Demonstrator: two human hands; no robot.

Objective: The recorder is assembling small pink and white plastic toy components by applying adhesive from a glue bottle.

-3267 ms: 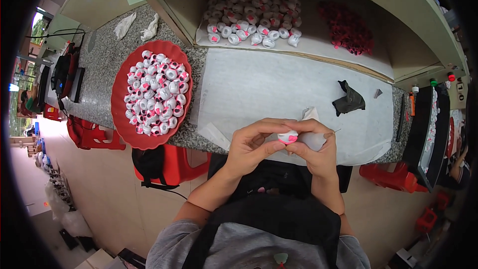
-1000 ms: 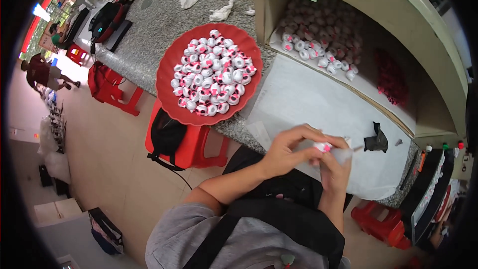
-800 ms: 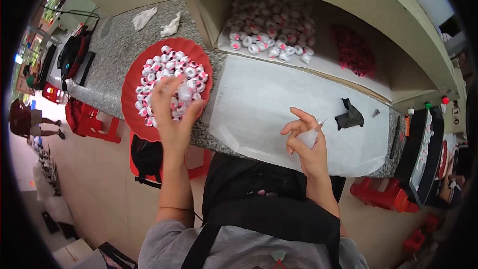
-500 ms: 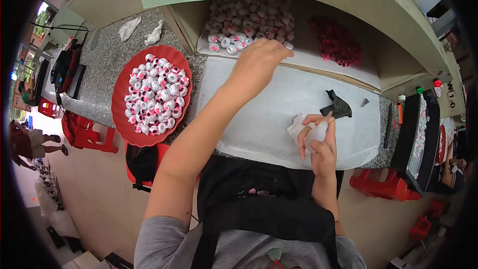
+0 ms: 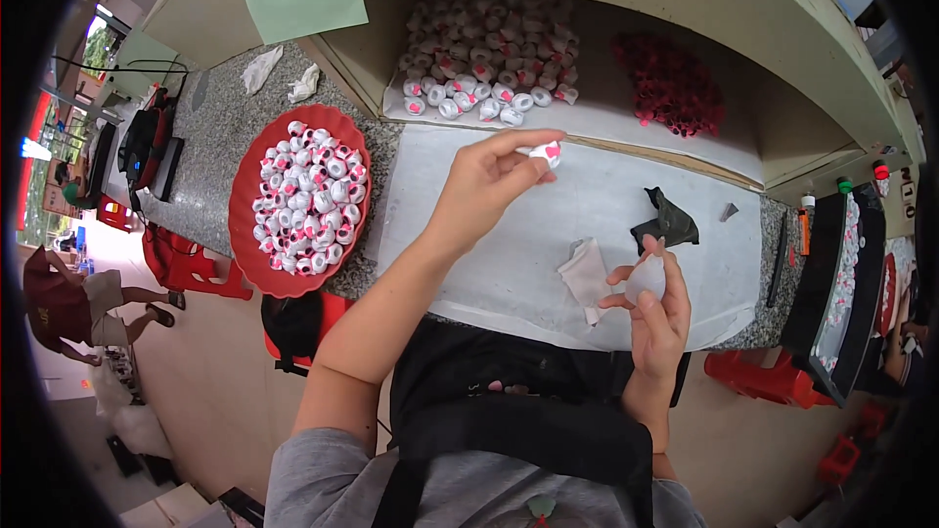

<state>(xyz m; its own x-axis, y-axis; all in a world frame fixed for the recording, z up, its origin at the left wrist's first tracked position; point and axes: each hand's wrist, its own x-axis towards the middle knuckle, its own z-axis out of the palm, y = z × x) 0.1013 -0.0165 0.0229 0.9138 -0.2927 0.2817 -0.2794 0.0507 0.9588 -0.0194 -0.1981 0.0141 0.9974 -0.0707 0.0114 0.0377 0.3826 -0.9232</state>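
Observation:
Between the thumb and fingers of my left hand (image 5: 479, 186) is a small white rounded piece (image 5: 548, 153) with a pink mark, above the far part of a white sheet (image 5: 499, 274). My right hand (image 5: 660, 323) is closed around a small translucent squeeze bottle (image 5: 646, 279), its tip end pointing up by the fingertips. A crumpled white cloth (image 5: 584, 274) lies just left of that hand. Beyond it sits a scrap of black sheeting (image 5: 672, 218). Many similar white pieces (image 5: 489, 49) are heaped in the shelf compartment past my left hand.
A red scalloped dish (image 5: 242, 200) full of white-and-pink pieces stands on the granite counter at left. Dark pink small parts (image 5: 675, 88) lie at the compartment's right. A wooden strip (image 5: 675, 164) edges the compartment. A black tray (image 5: 831, 284) stands at right. A person (image 5: 68, 298) is at far left.
My left hand has drawn back from the heap in the compartment toward me, now with a white piece in its fingers. My right hand and the bottle have shifted slightly right, away from the cloth.

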